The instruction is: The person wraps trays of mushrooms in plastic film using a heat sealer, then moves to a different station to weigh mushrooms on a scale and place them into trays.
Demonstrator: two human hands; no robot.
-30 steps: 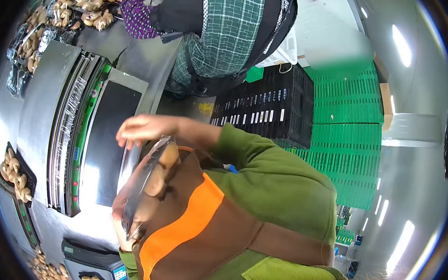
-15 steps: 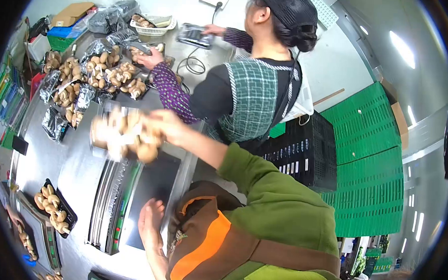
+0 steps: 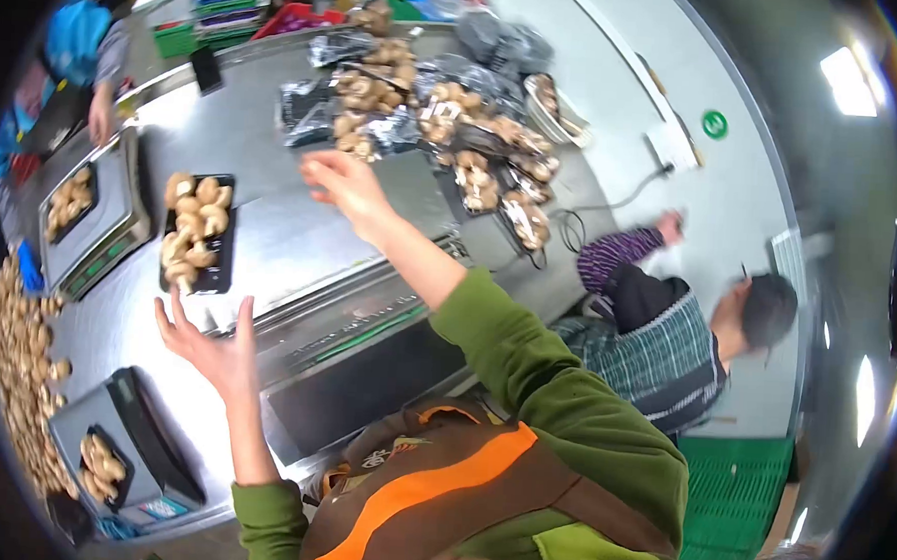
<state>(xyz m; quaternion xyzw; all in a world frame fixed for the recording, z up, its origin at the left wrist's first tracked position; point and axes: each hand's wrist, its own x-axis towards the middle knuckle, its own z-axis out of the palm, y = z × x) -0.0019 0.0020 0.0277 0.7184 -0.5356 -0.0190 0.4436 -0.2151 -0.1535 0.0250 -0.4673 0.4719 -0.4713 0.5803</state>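
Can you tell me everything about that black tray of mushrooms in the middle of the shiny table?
The black tray is a shallow rectangle, plastic or foam by its look. It is full of mushrooms with brown caps and pale stems, and no wrap shows over them. It lies flat on the steel table. Nothing touches it but the table: the left hand is open just below it, and the right hand is open off to its right.
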